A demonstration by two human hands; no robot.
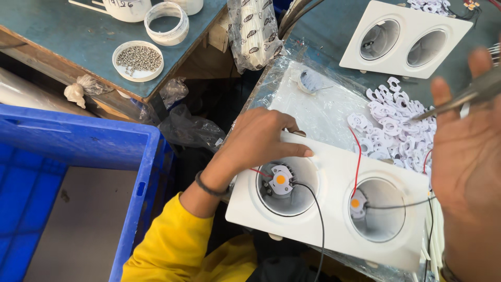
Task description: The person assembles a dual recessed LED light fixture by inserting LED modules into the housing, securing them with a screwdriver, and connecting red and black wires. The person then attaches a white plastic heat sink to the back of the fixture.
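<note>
A white double-socket lamp housing (334,172) lies in front of me on a plastic-covered bench. Each round socket holds a small white LED module with an orange centre (281,179), with red and black wires leading out. My left hand (258,140) rests on the housing's top left corner, fingers curled over its edge beside the left socket. My right hand (467,151) is raised at the right, palm toward me, with metal tweezers (462,99) pinched near the thumb and pointing left over a pile of white plastic holders (394,122).
A second double housing (407,37) sits at the back right. A blue crate (78,193) stands at the left. On the left bench are a white lid of screws (138,60) and a tape roll (167,21). A plastic-wrapped bundle (255,31) hangs between the benches.
</note>
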